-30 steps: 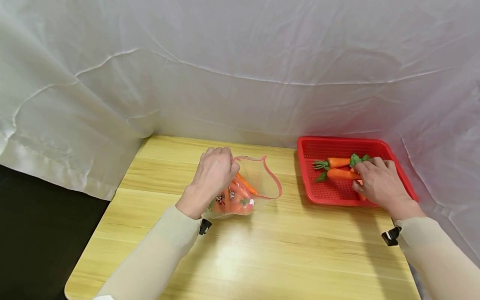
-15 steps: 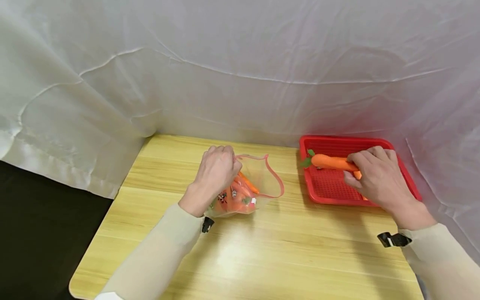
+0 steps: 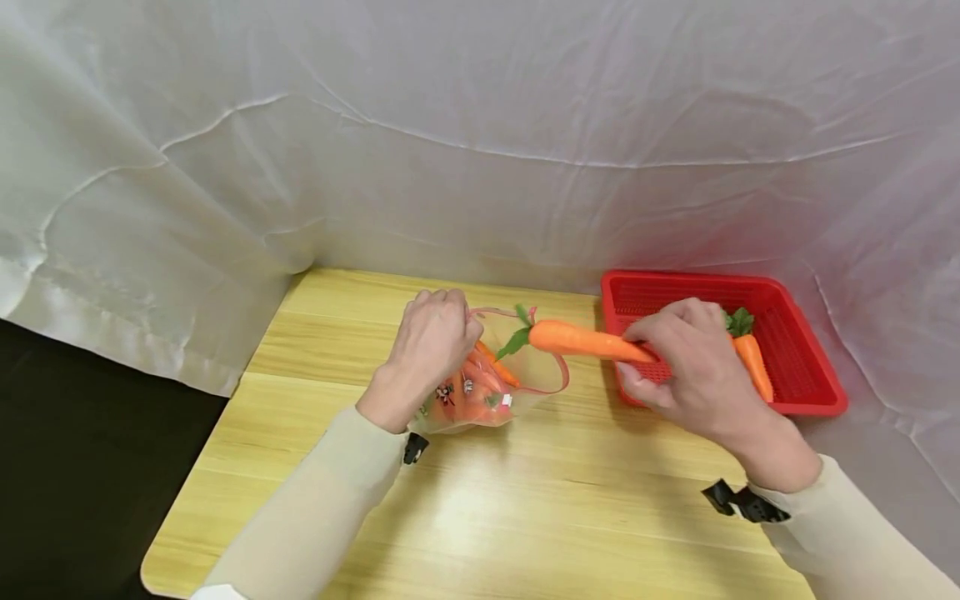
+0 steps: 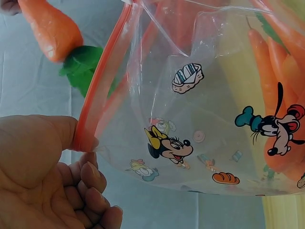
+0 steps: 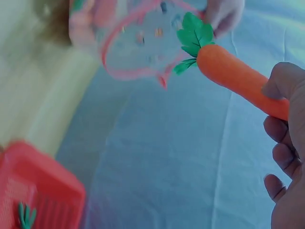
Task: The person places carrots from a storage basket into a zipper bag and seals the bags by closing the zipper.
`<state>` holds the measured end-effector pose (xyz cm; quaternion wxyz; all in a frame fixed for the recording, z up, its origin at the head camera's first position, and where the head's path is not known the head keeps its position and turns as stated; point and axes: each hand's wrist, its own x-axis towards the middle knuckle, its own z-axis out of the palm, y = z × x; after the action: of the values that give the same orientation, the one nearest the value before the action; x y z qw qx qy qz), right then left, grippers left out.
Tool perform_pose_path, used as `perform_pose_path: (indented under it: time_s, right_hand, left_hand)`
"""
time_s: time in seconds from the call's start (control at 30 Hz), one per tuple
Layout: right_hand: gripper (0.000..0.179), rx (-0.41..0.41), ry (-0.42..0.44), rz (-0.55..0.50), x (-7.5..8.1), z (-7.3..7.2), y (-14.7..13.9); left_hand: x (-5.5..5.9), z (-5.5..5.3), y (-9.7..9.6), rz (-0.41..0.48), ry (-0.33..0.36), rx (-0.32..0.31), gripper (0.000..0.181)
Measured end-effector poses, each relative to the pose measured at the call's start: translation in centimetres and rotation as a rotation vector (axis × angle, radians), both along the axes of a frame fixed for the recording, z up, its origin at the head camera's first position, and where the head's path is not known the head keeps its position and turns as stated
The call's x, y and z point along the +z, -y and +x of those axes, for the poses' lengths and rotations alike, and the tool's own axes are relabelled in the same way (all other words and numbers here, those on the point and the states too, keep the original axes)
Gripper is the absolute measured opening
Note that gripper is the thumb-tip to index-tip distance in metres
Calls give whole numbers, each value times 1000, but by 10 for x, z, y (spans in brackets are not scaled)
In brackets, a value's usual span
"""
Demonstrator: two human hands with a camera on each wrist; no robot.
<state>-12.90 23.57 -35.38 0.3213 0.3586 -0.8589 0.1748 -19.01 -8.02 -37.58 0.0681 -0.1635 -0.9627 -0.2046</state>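
Observation:
My right hand (image 3: 693,367) pinches a carrot (image 3: 573,338) by its narrow end, with the green leafy top pointing left toward the bag's mouth. In the right wrist view, thumb and fingers close on the tip of that carrot (image 5: 233,76). My left hand (image 3: 423,354) grips the rim of a clear zip bag (image 3: 536,367) with a red-edged opening. The left wrist view shows the thumb and fingers of that hand (image 4: 57,167) pinching the red edge, and cartoon prints on the bag (image 4: 167,148). Several carrots (image 4: 281,71) lie inside it.
A red plastic basket (image 3: 825,392) stands at the table's right side. In it lies a carrot (image 3: 752,365) with green leaves, partly behind my right hand. The wooden table (image 3: 525,500) ends at a pale cloth (image 3: 465,208) behind.
My right hand has lifted a carrot out of the red basket and carried it left, to the bag's opening. The left hand keeps its hold on the bag, nearly unmoved.

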Motion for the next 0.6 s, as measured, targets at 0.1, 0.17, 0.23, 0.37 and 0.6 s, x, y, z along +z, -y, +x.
perform_pose_path:
  time_s: [0.1, 0.17, 0.23, 0.37, 0.6]
  right_hand:
    - [22, 35, 18, 9, -15, -5, 18]
    - [19, 37, 42, 41, -28, -10, 30]
    - [18, 28, 60, 94, -42, -18, 43]
    - [16, 3, 37, 218, -64, -37, 68]
    - [11, -11, -70, 348, -85, -62, 100]
  left_hand:
    - [1, 0, 0, 1, 4, -2, 16]
    - [1, 0, 1, 0, 7, -4, 15]
    - [1, 0, 1, -1, 4, -8, 15]
    - [1, 0, 3, -8, 2, -11, 13]
    - [1, 1, 7, -6, 9, -9, 15]
